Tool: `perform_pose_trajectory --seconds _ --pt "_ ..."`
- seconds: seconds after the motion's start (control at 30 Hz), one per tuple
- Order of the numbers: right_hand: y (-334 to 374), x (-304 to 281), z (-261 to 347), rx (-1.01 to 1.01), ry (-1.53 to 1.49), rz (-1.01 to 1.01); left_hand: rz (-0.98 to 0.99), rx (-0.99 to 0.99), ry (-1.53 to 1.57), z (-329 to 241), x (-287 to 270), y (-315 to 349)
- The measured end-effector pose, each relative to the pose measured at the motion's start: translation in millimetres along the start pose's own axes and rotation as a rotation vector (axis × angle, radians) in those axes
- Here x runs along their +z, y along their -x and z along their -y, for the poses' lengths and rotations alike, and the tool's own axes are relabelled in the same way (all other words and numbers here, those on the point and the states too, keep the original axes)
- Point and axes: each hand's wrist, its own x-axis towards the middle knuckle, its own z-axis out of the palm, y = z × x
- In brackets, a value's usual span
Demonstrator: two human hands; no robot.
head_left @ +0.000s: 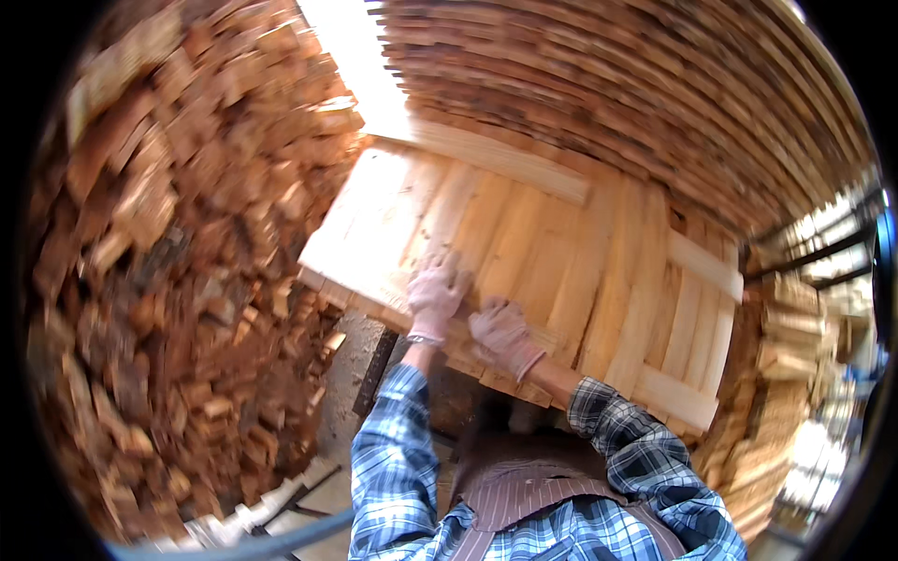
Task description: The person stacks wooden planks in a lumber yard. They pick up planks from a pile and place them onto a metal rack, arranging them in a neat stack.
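Note:
Pale wooden boards (pixel 536 241) lie side by side in a broad flat layer in front of me. My left hand (pixel 436 297), in a light glove, rests on them close to the near edge, fingers spread out. Just to its right, my right hand (pixel 505 335) lies on the boards with its gloved fingers apart and slightly bent. Neither hand is wrapped round anything. A loose plank (pixel 500 157) lies across the far side of the boards. Shorter crosspieces (pixel 706 265) cross the boards at the right end.
A large heap of wood offcuts (pixel 196 309) rises on the left. Tall stacked planks (pixel 599 84) stand behind the boards, blurred. More stacked timber (pixel 781 374) is at the right. A blue curved bar (pixel 234 550) runs along the lower left, beside dark metal framing.

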Motion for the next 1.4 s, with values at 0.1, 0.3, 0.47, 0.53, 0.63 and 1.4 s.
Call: perform_pose_trajectory --seconds 0.1,0.3,0.47,0.53,0.63,1.4 --pt "0.4 -2.1 7.8 0.061 -0.001 0.143 -0.163 0.054 0.088 5.5 13.8 13.3" --pt "70.1 -42.0 -14.8 0.17 -0.157 -0.127 -0.011 0.263 -0.186 -63.3 51.6 -15.6" --pt "197.4 -114.9 -29.2 0.62 -0.304 -0.21 -0.073 0.33 -0.183 -127.0 65.9 -38.1" --pt "282.9 -142.2 -10.6 1.021 -0.214 -0.186 -0.111 0.397 -0.092 -163.0 72.3 -42.1" --pt "420.0 -171.5 65.5 1.435 -0.194 -0.021 -0.157 0.501 0.099 -225.7 77.9 -36.1" --pt "958.1 -251.3 139.9 2.262 0.438 -0.9 1.421 0.593 0.664 -782.3 185.4 623.8"
